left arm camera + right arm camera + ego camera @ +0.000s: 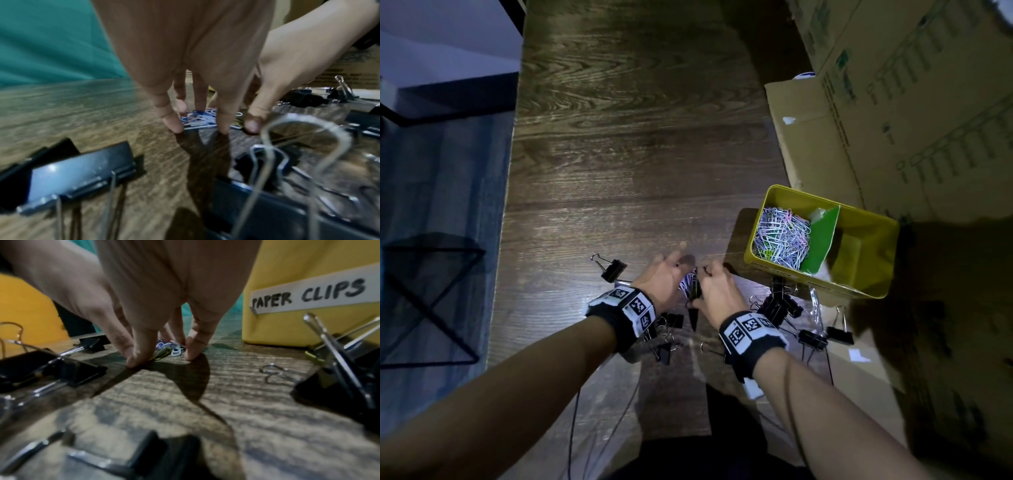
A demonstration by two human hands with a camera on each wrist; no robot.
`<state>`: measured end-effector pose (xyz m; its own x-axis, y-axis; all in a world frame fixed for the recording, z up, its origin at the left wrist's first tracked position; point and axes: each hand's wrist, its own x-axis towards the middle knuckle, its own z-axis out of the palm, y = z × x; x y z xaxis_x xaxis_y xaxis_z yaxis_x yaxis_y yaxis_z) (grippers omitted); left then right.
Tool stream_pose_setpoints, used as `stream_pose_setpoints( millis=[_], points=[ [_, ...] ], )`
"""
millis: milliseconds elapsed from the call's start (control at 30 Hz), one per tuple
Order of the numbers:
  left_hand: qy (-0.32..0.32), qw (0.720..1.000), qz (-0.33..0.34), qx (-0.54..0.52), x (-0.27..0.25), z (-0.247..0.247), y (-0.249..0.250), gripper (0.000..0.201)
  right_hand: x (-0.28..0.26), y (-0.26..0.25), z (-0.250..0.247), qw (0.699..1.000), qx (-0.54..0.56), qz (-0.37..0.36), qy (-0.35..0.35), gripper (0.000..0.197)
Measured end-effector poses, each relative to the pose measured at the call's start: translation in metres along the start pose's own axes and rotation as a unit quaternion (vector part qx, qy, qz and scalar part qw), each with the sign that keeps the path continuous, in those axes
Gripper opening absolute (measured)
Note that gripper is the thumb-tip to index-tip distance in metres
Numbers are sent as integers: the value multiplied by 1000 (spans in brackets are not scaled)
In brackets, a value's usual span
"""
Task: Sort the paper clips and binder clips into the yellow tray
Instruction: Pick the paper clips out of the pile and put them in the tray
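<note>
The little heap of paper clips (202, 119) lies on the counter (640, 154) just left of the yellow tray (876, 274), hemmed between both hands. The left hand (666, 277) and right hand (717, 289) stand fingertips-down on either side of it, fingers fairly straight and close together, corralling the heap rather than clearly pinching it; whether any clip is already lifted I cannot tell. These clips look light, thin and slippery, likely to tangle and to slide flat on the wood, so scooping from both sides with the fingertips under the edges seems the best hold. More paper clips (782, 236) already fill the tray's left compartment, beside a green divider (822, 240); the right compartment looks bare, though its near part is in shadow. Black binder clips (779, 306) lie scattered nearer the person than the tray, one binder clip (613, 269) well left of it. They are stiff and heavier, easiest taken by the wire handles. Several are hidden under the wrists, and the wrist views blur near the lens
</note>
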<state>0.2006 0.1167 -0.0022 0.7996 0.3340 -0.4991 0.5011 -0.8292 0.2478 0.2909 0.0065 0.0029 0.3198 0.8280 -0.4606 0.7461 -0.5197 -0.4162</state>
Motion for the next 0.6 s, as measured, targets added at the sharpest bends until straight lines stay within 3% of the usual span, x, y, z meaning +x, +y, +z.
stream_pose_setpoints(
  millis=[100, 200, 467, 600],
  points=[
    [31, 998, 15, -60, -3, 2, 3, 42, 1, -3, 1, 999, 47, 16, -2, 32],
    [54, 995, 49, -75, -7, 3, 2, 32, 2, -3, 4, 999, 49, 22, -10, 19],
    [-26, 996, 71, 42, 0, 7, -12, 40, 7, 4, -2, 996, 65, 49, -41, 20],
    [-44, 998, 49, 9, 5, -1, -13, 32, 10, 8, -5, 994, 81, 69, -35, 25]
  ],
)
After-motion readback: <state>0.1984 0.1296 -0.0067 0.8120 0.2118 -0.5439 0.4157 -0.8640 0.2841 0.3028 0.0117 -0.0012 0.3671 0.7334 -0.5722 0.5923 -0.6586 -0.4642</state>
